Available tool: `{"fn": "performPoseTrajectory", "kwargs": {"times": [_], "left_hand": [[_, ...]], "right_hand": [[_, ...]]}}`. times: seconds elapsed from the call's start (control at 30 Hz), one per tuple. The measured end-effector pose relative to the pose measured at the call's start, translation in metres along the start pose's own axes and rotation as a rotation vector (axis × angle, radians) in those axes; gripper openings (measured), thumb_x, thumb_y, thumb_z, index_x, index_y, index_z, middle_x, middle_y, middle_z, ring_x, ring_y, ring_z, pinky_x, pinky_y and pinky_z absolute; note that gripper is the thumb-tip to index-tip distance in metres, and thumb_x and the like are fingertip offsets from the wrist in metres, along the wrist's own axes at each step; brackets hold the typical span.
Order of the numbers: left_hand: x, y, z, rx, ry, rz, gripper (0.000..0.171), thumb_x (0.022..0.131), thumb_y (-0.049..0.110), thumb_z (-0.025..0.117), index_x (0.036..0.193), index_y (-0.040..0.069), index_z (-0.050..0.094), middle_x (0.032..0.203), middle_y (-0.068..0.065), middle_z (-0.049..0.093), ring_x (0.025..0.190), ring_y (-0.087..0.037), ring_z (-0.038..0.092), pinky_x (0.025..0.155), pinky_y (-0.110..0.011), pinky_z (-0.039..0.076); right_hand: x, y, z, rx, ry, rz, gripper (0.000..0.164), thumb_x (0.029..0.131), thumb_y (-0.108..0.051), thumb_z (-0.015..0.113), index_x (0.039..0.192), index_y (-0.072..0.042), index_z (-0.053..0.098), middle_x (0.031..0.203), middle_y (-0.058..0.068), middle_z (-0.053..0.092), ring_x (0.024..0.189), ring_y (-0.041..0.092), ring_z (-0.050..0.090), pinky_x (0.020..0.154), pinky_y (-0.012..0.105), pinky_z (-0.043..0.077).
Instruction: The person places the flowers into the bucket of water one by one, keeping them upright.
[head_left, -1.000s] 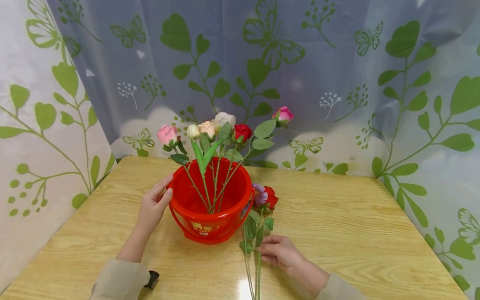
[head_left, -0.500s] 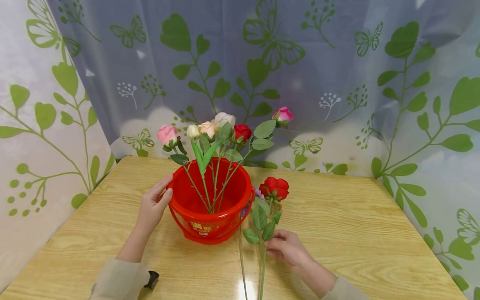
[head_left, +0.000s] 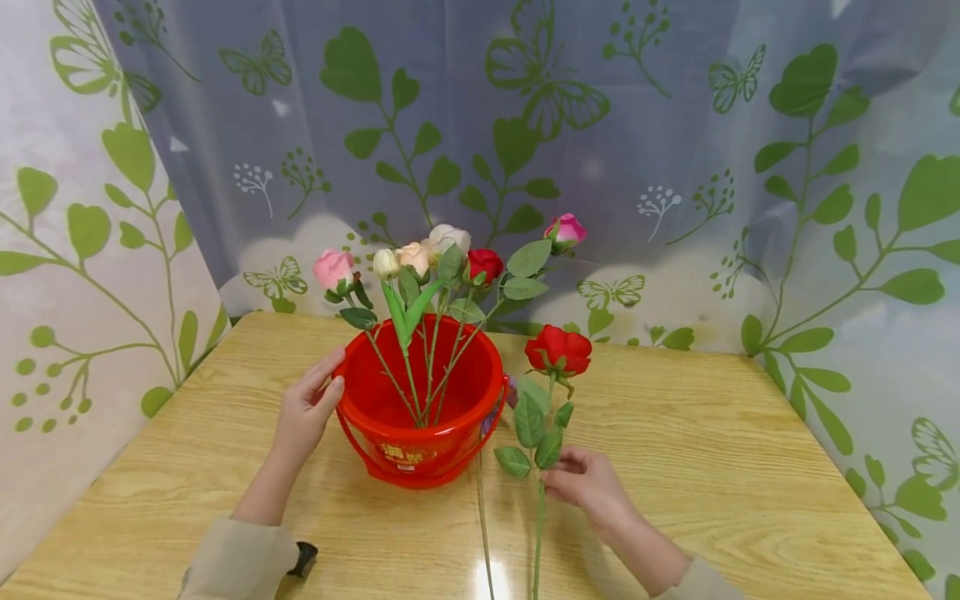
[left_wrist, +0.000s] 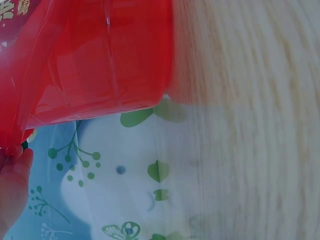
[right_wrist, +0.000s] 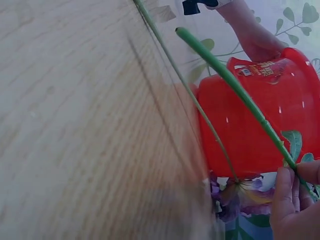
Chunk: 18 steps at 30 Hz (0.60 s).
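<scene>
A red plastic bucket (head_left: 420, 454) with a thin handle stands on the table. My left hand (head_left: 303, 412) rests against its rim on the left side, thumb and fingers outside the wall. With my right hand (head_left: 588, 492) I pinch the green stem of a red artificial rose (head_left: 558, 350), just below its leaves, to the right of the bucket. In the right wrist view the cut end of that stem (right_wrist: 215, 62) points up and left. Several artificial flowers stand in the bucket, among them a pink rose (head_left: 333, 270), a white tulip (head_left: 386, 264) and a small red rose (head_left: 485, 266).
A purple flower (right_wrist: 232, 200) lies beside the bucket, its long thin stem (head_left: 483, 517) running toward the front of the wooden table (head_left: 675, 433). A patterned curtain (head_left: 675, 125) hangs behind. A black band (head_left: 303, 559) shows by my left sleeve.
My right hand has drawn the red rose up and to the right, away from the purple flower beside the bucket. My left hand and the bucket have stayed in place.
</scene>
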<state>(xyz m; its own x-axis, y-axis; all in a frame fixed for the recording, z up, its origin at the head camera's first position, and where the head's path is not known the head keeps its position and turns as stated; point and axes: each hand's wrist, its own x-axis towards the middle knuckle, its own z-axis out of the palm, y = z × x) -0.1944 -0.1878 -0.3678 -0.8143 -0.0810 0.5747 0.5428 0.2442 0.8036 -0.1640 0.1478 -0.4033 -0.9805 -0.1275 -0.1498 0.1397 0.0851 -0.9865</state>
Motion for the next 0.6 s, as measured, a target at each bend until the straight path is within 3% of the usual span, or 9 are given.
{"fn": "performPoseTrajectory", "kwargs": {"times": [0.6], "left_hand": [[0.001,-0.003,0.000,-0.007,-0.002,0.006,0.032,0.084,-0.012,0.048,0.115,-0.019,0.046,0.122,-0.032,0.043,0.108,0.006,0.042,0.082,-0.010,0.038]], "right_hand": [[-0.005,-0.037,-0.011,-0.011,0.053,-0.119,0.029,0.078,0.004,0.058,0.106,0.012,0.053,0.089,0.013,0.057,0.081,0.018,0.056,0.074,0.031,0.051]]}}
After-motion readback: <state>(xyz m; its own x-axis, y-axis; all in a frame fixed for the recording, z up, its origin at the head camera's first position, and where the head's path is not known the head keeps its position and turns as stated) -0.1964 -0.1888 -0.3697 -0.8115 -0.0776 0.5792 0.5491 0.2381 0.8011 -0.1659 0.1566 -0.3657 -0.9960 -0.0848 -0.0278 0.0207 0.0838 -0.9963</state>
